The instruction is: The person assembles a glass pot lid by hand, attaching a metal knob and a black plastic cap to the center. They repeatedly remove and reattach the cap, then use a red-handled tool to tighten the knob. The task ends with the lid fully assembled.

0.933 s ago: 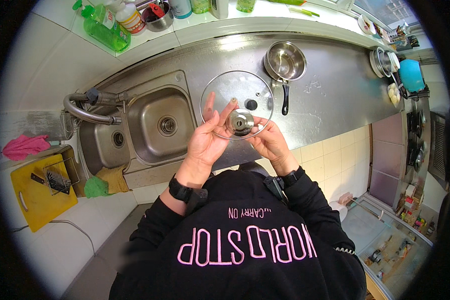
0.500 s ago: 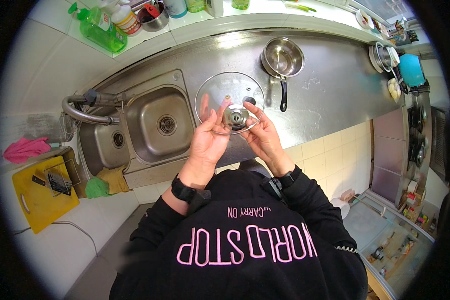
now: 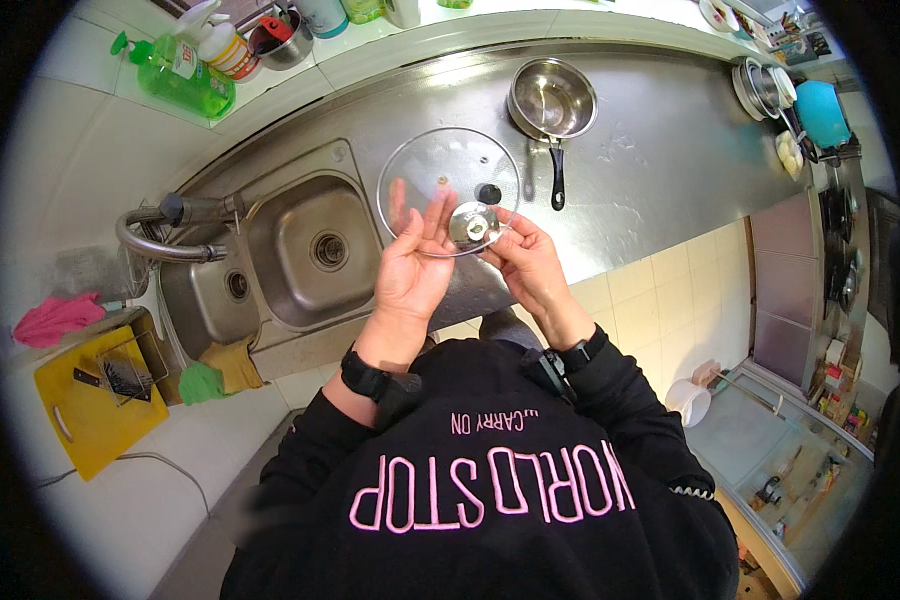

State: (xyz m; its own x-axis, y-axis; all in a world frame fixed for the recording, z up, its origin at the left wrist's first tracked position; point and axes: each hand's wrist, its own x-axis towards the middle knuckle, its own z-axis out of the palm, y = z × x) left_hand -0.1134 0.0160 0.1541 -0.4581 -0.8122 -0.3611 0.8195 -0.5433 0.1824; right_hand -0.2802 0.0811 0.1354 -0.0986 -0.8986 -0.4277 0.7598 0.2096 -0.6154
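A round clear glass lid (image 3: 410, 165) with a metal rim hangs over the counter's near edge, right of the sink. My left hand (image 3: 412, 280) holds it from below, and its fingers show through the glass. Between the fingers of my right hand (image 3: 532, 265) is a small shiny round metal disc (image 3: 474, 228) with a pale centre, at the lid's near edge. A black round knob-like piece (image 3: 489, 194) shows within the lid's outline; I cannot tell whether it lies on the glass or beneath it. Beyond the lid, a steel saucepan (image 3: 553, 98) stands on the counter.
The double-bowl steel sink (image 3: 315, 250) and its faucet (image 3: 175, 240) are at left. A yellow cutting board (image 3: 80, 430) lies beyond cloths (image 3: 225, 365). Bottles, including green soap (image 3: 185, 80), line the back ledge. Stacked bowls (image 3: 760, 90) and a blue container (image 3: 822, 113) stand far right.
The metal disc in my right hand has shifted slightly right across the lid and tilted. My left hand keeps its hold on the lid. The whole view has shifted a little.
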